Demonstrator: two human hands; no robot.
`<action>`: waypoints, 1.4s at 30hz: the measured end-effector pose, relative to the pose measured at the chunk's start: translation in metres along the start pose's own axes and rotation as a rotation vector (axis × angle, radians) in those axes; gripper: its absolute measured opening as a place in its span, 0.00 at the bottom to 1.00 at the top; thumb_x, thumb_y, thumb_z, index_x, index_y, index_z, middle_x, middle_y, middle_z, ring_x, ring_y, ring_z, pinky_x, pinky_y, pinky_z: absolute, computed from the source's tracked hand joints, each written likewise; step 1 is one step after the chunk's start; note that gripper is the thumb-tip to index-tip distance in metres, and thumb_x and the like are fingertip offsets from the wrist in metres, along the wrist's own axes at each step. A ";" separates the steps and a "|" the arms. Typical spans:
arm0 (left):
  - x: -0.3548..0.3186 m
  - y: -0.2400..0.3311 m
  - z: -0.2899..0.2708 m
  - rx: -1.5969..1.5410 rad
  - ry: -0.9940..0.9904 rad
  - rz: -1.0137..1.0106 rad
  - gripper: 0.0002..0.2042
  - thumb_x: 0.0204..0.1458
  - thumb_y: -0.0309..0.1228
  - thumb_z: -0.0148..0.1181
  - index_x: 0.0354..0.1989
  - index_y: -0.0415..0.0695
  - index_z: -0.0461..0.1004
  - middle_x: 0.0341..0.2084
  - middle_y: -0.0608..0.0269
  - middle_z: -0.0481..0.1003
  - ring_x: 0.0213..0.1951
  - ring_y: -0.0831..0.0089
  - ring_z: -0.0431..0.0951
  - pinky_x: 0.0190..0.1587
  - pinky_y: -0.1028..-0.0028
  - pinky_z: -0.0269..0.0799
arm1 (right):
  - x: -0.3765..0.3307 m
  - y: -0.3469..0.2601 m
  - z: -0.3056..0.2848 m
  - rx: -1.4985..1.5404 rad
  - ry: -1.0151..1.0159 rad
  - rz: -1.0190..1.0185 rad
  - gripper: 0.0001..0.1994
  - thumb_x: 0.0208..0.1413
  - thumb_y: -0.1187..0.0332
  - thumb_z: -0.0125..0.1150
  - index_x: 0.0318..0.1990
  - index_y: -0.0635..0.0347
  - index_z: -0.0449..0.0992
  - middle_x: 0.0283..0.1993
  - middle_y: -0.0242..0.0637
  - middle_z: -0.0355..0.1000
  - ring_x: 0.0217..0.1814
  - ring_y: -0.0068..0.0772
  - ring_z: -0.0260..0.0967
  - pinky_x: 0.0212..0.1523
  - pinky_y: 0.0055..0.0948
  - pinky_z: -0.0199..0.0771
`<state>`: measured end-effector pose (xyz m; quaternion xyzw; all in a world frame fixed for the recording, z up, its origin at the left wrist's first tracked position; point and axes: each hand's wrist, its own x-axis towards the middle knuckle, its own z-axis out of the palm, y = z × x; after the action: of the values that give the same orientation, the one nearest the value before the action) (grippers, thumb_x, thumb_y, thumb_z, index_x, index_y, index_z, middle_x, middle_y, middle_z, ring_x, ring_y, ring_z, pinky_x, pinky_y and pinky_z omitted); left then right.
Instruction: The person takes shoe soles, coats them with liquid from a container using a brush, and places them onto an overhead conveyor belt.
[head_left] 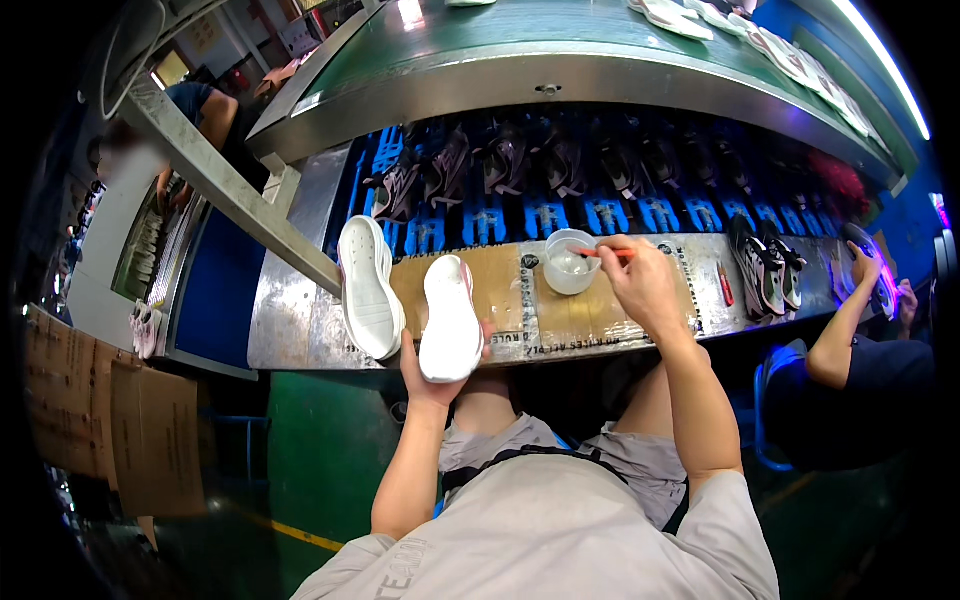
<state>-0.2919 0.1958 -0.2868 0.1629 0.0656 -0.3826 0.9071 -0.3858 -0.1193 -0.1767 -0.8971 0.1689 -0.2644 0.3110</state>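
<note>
My left hand (pixel 424 382) holds a white shoe sole (pixel 450 325) from below, near its heel, above the bench edge. The fingers wrap round its side. Beside it, to the left, more white soles (pixel 372 290) lie on the bench, seemingly stacked. My right hand (pixel 640 285) pinches a brush (pixel 612 253) by its orange-red handle. Its tip reaches into a translucent plastic cup (pixel 571 280) with a cloudy-looking inside; the bristles are hard to make out. The cup stands on taped cardboard (pixel 600 318) covering the metal bench.
A red-handled tool (pixel 725 285) and dark shoes (pixel 765 265) lie to the right. Behind the bench, several shoe uppers (pixel 505 160) sit on blue racks beneath a green conveyor (pixel 480 50). A metal post (pixel 235 190) slants at left. Another person (pixel 850 370) works at right.
</note>
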 end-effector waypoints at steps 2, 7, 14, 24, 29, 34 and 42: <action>-0.013 -0.002 0.000 -0.060 -0.106 -0.111 0.39 0.63 0.60 0.45 0.75 0.45 0.56 0.67 0.32 0.61 0.62 0.36 0.70 0.56 0.44 0.73 | -0.003 -0.011 -0.007 0.095 0.034 0.027 0.06 0.61 0.69 0.63 0.38 0.59 0.84 0.31 0.40 0.79 0.39 0.44 0.75 0.41 0.37 0.75; 0.004 -0.006 -0.011 0.046 -0.121 -0.170 0.41 0.60 0.59 0.52 0.74 0.44 0.56 0.67 0.35 0.63 0.64 0.34 0.69 0.60 0.44 0.72 | -0.013 0.020 0.007 0.203 0.188 -0.080 0.06 0.62 0.71 0.62 0.42 0.60 0.83 0.30 0.38 0.79 0.36 0.43 0.73 0.41 0.36 0.73; 0.013 -0.001 -0.010 0.224 -0.052 -0.057 0.36 0.53 0.33 0.71 0.70 0.46 0.62 0.58 0.60 0.74 0.60 0.61 0.76 0.67 0.55 0.68 | -0.019 -0.005 -0.009 0.139 0.045 -0.115 0.08 0.63 0.72 0.61 0.45 0.61 0.83 0.36 0.39 0.80 0.37 0.39 0.74 0.43 0.34 0.73; 0.008 -0.008 0.041 0.534 -0.282 -0.232 0.49 0.45 0.39 0.76 0.74 0.39 0.54 0.63 0.54 0.69 0.64 0.62 0.71 0.66 0.62 0.69 | -0.026 -0.010 -0.008 0.543 -0.373 -0.170 0.10 0.64 0.70 0.61 0.49 0.61 0.83 0.38 0.36 0.82 0.43 0.30 0.73 0.46 0.30 0.73; 0.012 0.003 0.067 0.532 -0.380 -0.142 0.49 0.44 0.39 0.77 0.73 0.37 0.55 0.63 0.54 0.68 0.64 0.63 0.71 0.66 0.63 0.68 | -0.032 -0.010 -0.022 0.475 -0.399 -0.254 0.09 0.63 0.69 0.62 0.46 0.61 0.84 0.37 0.36 0.81 0.42 0.32 0.73 0.45 0.30 0.74; 0.018 0.024 0.075 0.731 -0.340 0.059 0.44 0.40 0.34 0.79 0.67 0.36 0.62 0.56 0.57 0.73 0.61 0.63 0.73 0.64 0.65 0.69 | -0.043 -0.014 -0.037 0.427 -0.461 -0.191 0.08 0.62 0.69 0.62 0.42 0.62 0.85 0.33 0.36 0.81 0.40 0.32 0.74 0.43 0.31 0.74; 0.003 0.005 0.093 1.298 -0.338 0.452 0.43 0.40 0.30 0.81 0.66 0.38 0.63 0.62 0.54 0.69 0.64 0.63 0.68 0.69 0.63 0.62 | -0.064 -0.010 -0.026 0.491 -0.364 -0.065 0.09 0.64 0.70 0.60 0.42 0.64 0.85 0.30 0.35 0.81 0.38 0.29 0.75 0.43 0.29 0.75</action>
<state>-0.2870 0.1649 -0.1989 0.6186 -0.3530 -0.1671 0.6818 -0.4506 -0.0941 -0.1765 -0.8326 0.0125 -0.1423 0.5351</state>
